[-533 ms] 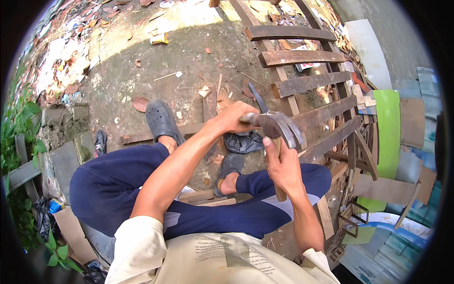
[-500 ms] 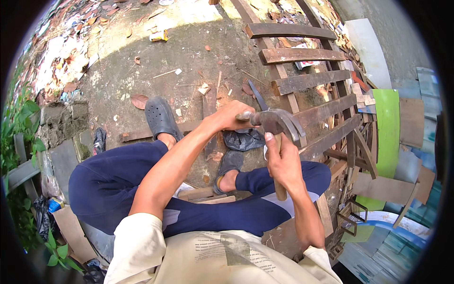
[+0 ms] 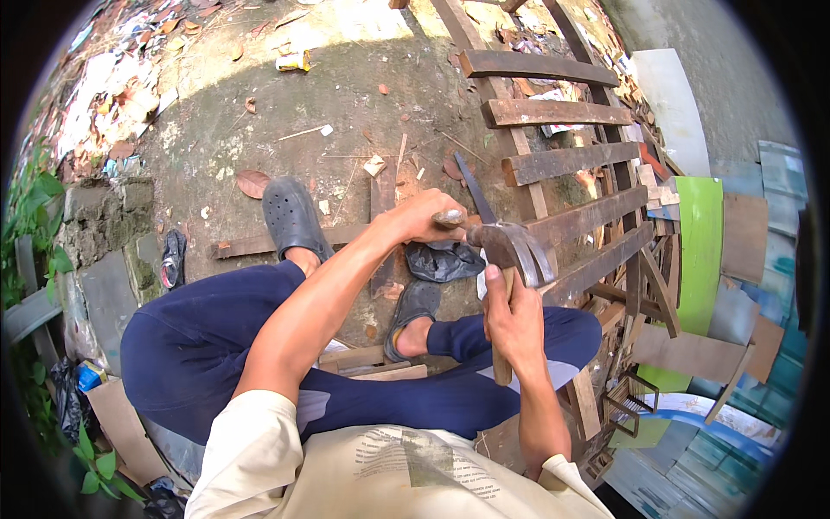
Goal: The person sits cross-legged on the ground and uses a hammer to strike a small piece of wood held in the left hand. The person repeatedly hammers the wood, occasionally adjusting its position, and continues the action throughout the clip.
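Observation:
My right hand (image 3: 512, 318) grips the wooden handle of a claw hammer (image 3: 512, 251), whose steel head is raised level with my left hand. My left hand (image 3: 422, 218) is pinched shut on something small right by the hammer's face; I cannot make out what it is. Both hands hover above a dark wooden slat (image 3: 581, 227) of a pallet (image 3: 553, 112) that lies on the dirt to the right. I sit low, legs in dark blue trousers, feet in grey clogs (image 3: 292, 216).
A thin dark strip (image 3: 472, 186) lies behind my left hand. Crumpled black plastic (image 3: 443, 261) sits between my feet. Wood offcuts (image 3: 367, 363) lie under my legs. Green and brown boards (image 3: 700, 251) are stacked at the right. Concrete blocks (image 3: 99, 221) and plants line the left.
The hammer head has shifted slightly toward my left hand; both hands stay over the same slat. Little else differs.

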`<state>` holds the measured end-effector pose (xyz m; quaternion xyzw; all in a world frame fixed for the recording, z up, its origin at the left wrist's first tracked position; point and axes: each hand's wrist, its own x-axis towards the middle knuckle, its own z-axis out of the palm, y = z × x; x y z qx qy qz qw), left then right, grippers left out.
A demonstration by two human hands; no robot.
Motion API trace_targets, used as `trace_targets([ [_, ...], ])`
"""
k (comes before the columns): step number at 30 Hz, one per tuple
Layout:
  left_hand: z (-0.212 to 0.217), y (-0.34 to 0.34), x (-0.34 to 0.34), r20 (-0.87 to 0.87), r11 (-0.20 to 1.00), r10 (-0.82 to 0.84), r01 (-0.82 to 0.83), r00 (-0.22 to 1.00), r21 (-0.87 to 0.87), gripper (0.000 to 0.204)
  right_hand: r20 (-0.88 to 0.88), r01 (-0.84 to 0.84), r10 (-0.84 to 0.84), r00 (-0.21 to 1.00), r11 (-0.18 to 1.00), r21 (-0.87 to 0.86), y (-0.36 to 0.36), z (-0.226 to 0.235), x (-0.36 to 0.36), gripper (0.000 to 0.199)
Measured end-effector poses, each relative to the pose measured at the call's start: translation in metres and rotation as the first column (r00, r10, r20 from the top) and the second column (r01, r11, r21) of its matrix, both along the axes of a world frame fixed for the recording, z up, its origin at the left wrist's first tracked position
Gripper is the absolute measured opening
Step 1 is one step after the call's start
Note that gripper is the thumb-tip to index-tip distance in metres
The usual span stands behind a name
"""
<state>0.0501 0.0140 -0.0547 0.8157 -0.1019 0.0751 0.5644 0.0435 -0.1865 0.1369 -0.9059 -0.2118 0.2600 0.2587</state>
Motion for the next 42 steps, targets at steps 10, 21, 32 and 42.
trace_targets([
  [10,0.018,0.010,0.005,-0.197,1.000,0.001,0.003,0.980,0.019,0.024,-0.221,0.166,-0.169,0.960,0.986,-0.036,0.033,0.017,0.015,0.048],
  [21,-0.065,0.082,-0.038,-0.590,0.498,0.606,-0.833,0.534,-0.242,0.035,-0.402,0.458,-0.386,0.830,0.883,0.098,-0.048,-0.044,-0.008,0.047],
  [32,0.033,0.026,0.003,-0.506,0.684,0.560,-0.711,0.655,-0.163,0.044,-0.554,0.569,-0.449,0.701,0.821,0.055,-0.066,-0.086,0.003,0.046],
  [42,0.055,0.006,-0.009,-0.442,0.849,0.376,-0.494,0.815,-0.189,0.040,-0.557,0.552,-0.419,0.718,0.829,0.088,-0.062,-0.088,0.003,0.047],
])
